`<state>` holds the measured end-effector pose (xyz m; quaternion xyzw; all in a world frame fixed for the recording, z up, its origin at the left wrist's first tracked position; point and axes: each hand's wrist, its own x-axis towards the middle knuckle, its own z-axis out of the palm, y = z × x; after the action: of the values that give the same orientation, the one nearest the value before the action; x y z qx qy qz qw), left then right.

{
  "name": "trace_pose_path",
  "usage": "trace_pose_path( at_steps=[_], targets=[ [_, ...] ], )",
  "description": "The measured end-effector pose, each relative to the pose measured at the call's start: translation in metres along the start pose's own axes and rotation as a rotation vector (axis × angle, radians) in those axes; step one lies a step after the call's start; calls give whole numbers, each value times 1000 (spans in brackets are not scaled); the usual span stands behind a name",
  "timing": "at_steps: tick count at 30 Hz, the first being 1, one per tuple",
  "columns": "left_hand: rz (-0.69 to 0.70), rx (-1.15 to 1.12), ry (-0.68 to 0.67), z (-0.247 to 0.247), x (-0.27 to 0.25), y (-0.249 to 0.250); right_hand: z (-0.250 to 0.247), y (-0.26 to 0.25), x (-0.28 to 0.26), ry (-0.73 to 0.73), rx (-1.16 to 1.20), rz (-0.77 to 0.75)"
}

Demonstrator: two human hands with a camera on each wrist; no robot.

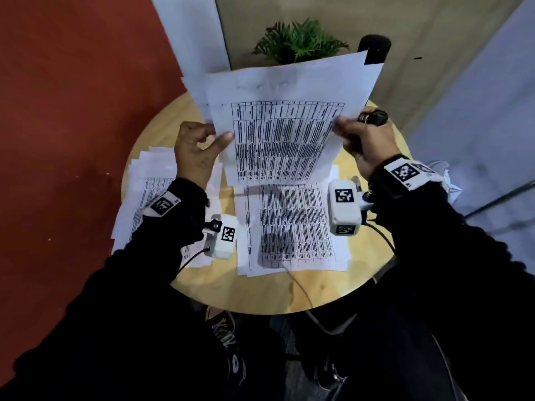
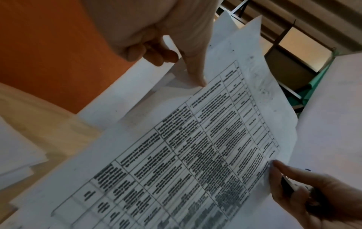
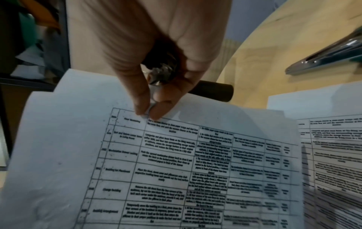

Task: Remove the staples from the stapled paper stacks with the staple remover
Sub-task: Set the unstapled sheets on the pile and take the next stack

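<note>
Several sheets of paper (image 1: 278, 134) are held up above the round wooden table (image 1: 260, 293), fanned apart at the top left. The front sheet bears a printed grid (image 2: 195, 155). My left hand (image 1: 217, 133) pinches the left edge, with its thumb (image 2: 195, 74) on the front. My right hand (image 1: 338, 125) pinches the right edge of the front sheet (image 3: 176, 162) between thumb and forefinger (image 3: 141, 106). The same hand keeps the black and metal staple remover (image 1: 373, 117) tucked in its palm (image 3: 160, 72). No staple can be made out.
A printed stack (image 1: 292, 227) lies flat in the middle of the table, and a looser pile (image 1: 144, 198) lies at the left. A metal stapler (image 3: 323, 57) rests on the table. A black cylinder (image 1: 375, 50) and a plant (image 1: 301, 41) stand behind the held paper.
</note>
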<state>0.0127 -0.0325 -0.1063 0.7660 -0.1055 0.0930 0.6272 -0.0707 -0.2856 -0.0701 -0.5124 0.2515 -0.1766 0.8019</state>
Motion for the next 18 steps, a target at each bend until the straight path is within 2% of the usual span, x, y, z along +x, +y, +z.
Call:
trace_pose_path(
  at_steps=[5, 7, 9, 12, 15, 18],
  targets=[
    [60, -52, 85, -12, 0, 26, 2, -15, -20, -23, -58, -43],
    [125, -32, 100, -17, 4, 44, 2, -22, -30, -30, -65, -54],
    [201, 27, 40, -22, 7, 67, 4, -30, -44, -59, -70, -81],
    [263, 231, -99, -27, 11, 99, 3, -45, -64, -152, -81, -131],
    [234, 400, -232, -27, 9, 125, 0, -63, -85, -286, -40, -170],
    [210, 351, -393, -32, 6, 154, -4, -84, -104, -408, -17, -215]
  ],
)
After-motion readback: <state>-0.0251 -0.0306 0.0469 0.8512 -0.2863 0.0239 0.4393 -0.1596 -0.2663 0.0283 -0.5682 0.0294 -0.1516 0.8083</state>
